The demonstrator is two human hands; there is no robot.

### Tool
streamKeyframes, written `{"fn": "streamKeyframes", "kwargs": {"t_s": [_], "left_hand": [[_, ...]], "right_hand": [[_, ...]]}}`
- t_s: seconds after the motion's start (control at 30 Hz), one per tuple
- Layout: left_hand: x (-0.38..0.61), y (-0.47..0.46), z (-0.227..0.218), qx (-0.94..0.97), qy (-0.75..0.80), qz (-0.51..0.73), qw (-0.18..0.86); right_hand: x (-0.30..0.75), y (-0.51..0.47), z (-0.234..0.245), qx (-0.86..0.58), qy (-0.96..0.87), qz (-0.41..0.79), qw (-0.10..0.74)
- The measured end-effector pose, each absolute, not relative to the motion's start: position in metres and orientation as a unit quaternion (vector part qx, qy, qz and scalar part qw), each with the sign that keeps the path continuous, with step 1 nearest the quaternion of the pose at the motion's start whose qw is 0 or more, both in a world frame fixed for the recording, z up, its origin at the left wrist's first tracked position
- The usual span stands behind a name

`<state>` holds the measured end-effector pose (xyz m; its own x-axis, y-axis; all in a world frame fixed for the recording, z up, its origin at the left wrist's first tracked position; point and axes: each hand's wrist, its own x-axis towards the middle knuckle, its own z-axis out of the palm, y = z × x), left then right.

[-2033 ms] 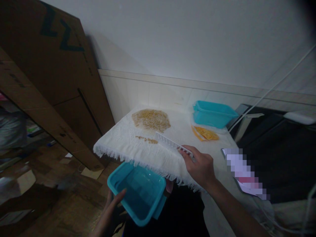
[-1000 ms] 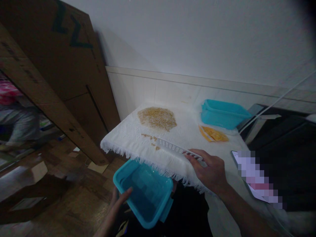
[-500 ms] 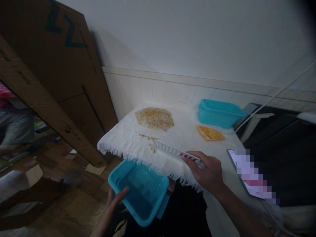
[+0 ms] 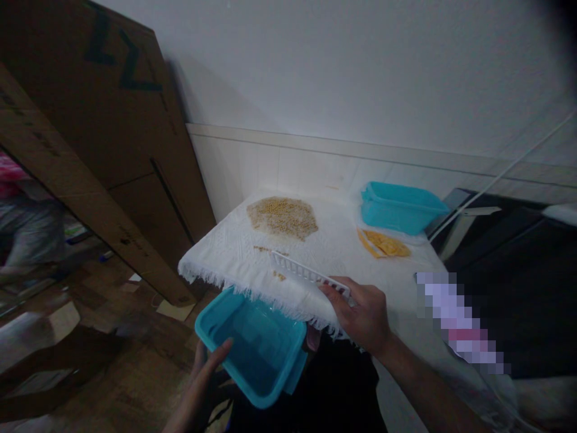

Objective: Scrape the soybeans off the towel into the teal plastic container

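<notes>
My left hand (image 4: 206, 370) grips the near left side of a teal plastic bin (image 4: 259, 346), thumb over its rim. The bin is tilted under the table's fringed front edge, and no beans can be made out inside. In my right hand (image 4: 365, 310) is a white slotted plastic strip (image 4: 302, 270), held low over the white cloth (image 4: 225, 246). Beside its far end lie a few loose soybeans (image 4: 279, 276), with a thin line of others just beyond. Farther back, a wide patch of soybeans (image 4: 283, 218) is spread on the cloth.
A second teal bin (image 4: 392, 210) stands at the back right, with a yellow packet (image 4: 383, 243) in front. A phone (image 4: 460, 325), partly blurred out, lies at right near a dark surface. Large cardboard (image 4: 135, 138) leans at left. Someone's grey-clad leg (image 4: 36, 240) shows far left.
My right hand and the slotted strip have moved a little left, closer to the loose beans. The small bean cluster looks more gathered. The bin has shifted slightly.
</notes>
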<state>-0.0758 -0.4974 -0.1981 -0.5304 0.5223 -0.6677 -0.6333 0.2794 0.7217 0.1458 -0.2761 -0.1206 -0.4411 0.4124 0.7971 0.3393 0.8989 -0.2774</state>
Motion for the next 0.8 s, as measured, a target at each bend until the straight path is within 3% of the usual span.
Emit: {"fn": "streamKeyframes", "kwargs": {"t_s": [0.57,0.8], "left_hand": [[-0.094,-0.494,-0.201,-0.075,0.657,0.581,0.475],[-0.1,-0.495,-0.217,-0.058,0.619,0.618,0.48]], "right_hand": [[0.135,-0.303,-0.117,-0.123,-0.877,0.091,0.456],[0.142,-0.289,-0.117,-0.234,-0.857,0.056,0.455]]}}
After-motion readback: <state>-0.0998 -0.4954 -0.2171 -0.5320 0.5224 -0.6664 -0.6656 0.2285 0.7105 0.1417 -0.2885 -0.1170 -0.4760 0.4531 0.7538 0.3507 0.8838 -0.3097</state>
